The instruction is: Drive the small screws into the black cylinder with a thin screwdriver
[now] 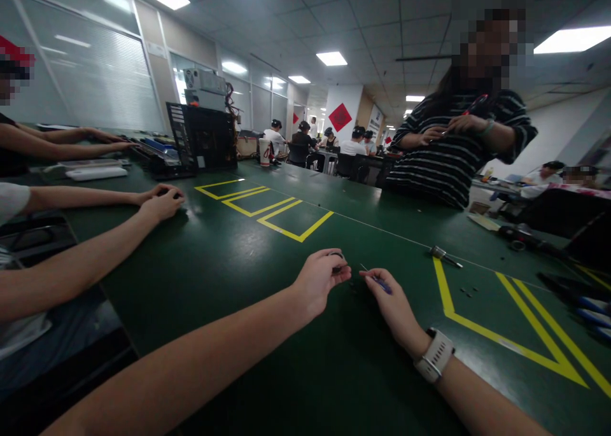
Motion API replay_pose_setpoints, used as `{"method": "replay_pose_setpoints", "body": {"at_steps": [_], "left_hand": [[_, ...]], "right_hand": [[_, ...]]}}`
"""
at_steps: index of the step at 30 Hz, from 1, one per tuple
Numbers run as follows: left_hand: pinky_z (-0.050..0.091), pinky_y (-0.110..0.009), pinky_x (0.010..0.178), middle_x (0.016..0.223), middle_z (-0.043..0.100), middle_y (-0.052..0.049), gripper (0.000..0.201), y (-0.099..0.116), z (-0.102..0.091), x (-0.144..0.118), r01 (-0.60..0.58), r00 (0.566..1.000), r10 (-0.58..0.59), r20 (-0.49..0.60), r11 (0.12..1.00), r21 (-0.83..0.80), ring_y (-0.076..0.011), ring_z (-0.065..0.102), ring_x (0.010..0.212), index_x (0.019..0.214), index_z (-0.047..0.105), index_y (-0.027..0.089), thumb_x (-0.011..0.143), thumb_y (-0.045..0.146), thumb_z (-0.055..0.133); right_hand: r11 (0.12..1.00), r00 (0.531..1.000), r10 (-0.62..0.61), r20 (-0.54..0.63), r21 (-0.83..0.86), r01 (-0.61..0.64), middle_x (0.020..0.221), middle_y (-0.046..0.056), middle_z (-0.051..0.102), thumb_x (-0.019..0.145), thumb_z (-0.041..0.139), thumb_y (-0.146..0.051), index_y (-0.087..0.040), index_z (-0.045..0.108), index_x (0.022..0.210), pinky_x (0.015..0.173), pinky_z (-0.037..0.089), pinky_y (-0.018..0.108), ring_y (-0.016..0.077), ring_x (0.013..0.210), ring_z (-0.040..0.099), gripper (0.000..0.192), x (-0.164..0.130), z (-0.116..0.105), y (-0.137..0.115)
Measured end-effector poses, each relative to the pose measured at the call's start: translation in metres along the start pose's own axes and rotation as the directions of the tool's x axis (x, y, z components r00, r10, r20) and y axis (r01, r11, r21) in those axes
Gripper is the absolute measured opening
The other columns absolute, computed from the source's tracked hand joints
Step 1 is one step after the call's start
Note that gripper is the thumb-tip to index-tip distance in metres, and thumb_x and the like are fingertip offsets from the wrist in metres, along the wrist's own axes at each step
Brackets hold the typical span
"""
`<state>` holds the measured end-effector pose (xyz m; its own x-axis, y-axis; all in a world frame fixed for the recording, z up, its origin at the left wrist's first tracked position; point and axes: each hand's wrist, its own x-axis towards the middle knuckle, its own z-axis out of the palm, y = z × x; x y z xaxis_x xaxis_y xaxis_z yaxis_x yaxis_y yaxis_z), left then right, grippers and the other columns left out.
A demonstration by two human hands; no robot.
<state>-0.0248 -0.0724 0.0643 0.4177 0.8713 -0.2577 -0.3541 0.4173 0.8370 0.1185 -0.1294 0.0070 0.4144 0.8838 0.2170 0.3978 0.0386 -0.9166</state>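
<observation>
Just above the green table, my left hand [316, 282] is closed around a small dark round piece with a pale rim [338, 262]. Its exact kind is too small to tell, and the fingers cover part of it. My right hand [389, 302], with a white watch on the wrist, pinches a small screwdriver with a blue handle [383, 286]. The thin metal shaft points toward my left hand, with a gap between them. Several tiny dark pieces [468, 291] lie to the right, inside a yellow tape outline. Near them rests a metal cylinder with a rod [443, 256].
Yellow tape outlines [302, 237] mark the green table [229, 296]. At left, a co-worker's hands [165, 200] hold something dark. A black computer case [205, 137] stands at the back left. A person in a striped top [443, 149] stands across the table. Tools [592, 315] lie far right.
</observation>
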Motion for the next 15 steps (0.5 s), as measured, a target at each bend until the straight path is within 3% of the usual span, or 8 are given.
{"method": "replay_pose_setpoints", "body": {"at_steps": [2,4,6,9,12,15], "left_hand": [[0.051,-0.028,0.070,0.081,0.055,-0.007,0.024,0.008,0.000,-0.013,-0.009,1.000,0.009,-0.009,0.998,-0.067,-0.0120,0.059,0.067,0.095,0.051,0.009,0.074,-0.001,0.048],[0.051,-0.029,0.073,0.083,0.055,-0.007,0.025,0.015,0.001,-0.023,-0.001,1.000,0.003,0.015,0.996,-0.086,-0.0125,0.060,0.069,0.097,0.051,0.010,0.075,-0.001,0.046],[0.050,-0.031,0.076,0.084,0.055,-0.007,0.027,0.019,0.002,-0.032,0.012,0.998,-0.006,0.068,0.996,-0.085,-0.0135,0.061,0.072,0.099,0.051,0.010,0.075,-0.002,0.046],[0.049,-0.033,0.082,0.089,0.056,-0.008,0.028,0.022,0.002,-0.040,0.017,0.993,-0.009,0.121,0.997,-0.073,-0.0144,0.061,0.076,0.100,0.052,0.010,0.074,-0.001,0.048],[0.048,-0.035,0.085,0.090,0.057,-0.008,0.028,0.023,0.000,-0.045,0.022,0.990,-0.013,0.141,0.998,-0.063,-0.0149,0.062,0.078,0.099,0.053,0.009,0.074,-0.002,0.047],[0.049,-0.035,0.085,0.091,0.057,-0.009,0.028,0.021,0.000,-0.050,0.049,0.984,-0.039,0.176,0.997,-0.052,-0.0159,0.062,0.080,0.099,0.054,0.008,0.074,-0.002,0.046]], "right_hand": [[0.993,0.991,-0.045,0.130,-0.101,0.058,0.091,0.004,0.062,0.078,0.052,-0.037,-0.021,0.055,0.084,0.071,0.044,0.033,0.0202,0.080,0.058,0.018,0.001,0.005,-0.002],[0.970,0.952,-0.132,0.275,-0.162,0.182,0.086,0.002,0.062,0.079,0.050,-0.032,-0.022,0.054,0.087,0.067,0.045,0.032,0.0179,0.073,0.057,0.013,-0.004,0.010,-0.006],[0.929,0.883,-0.232,0.408,-0.175,0.326,0.082,0.001,0.062,0.081,0.048,-0.027,-0.023,0.054,0.089,0.069,0.047,0.032,0.0168,0.071,0.058,0.010,-0.016,0.012,-0.013],[0.849,0.747,-0.360,0.558,-0.135,0.510,0.096,0.003,0.065,0.081,0.049,-0.019,-0.023,0.056,0.092,0.091,0.043,0.040,0.0188,0.090,0.061,0.014,-0.046,0.006,-0.028],[0.796,0.652,-0.399,0.645,-0.111,0.595,0.119,0.004,0.060,0.077,0.052,-0.010,-0.024,0.060,0.093,0.099,0.039,0.040,0.0217,0.115,0.051,0.024,-0.076,-0.006,-0.040],[0.777,0.576,-0.403,0.711,-0.067,0.626,0.121,0.004,0.059,0.074,0.055,-0.007,-0.025,0.064,0.090,0.097,0.041,0.038,0.0221,0.115,0.050,0.027,-0.097,-0.019,-0.039]]}}
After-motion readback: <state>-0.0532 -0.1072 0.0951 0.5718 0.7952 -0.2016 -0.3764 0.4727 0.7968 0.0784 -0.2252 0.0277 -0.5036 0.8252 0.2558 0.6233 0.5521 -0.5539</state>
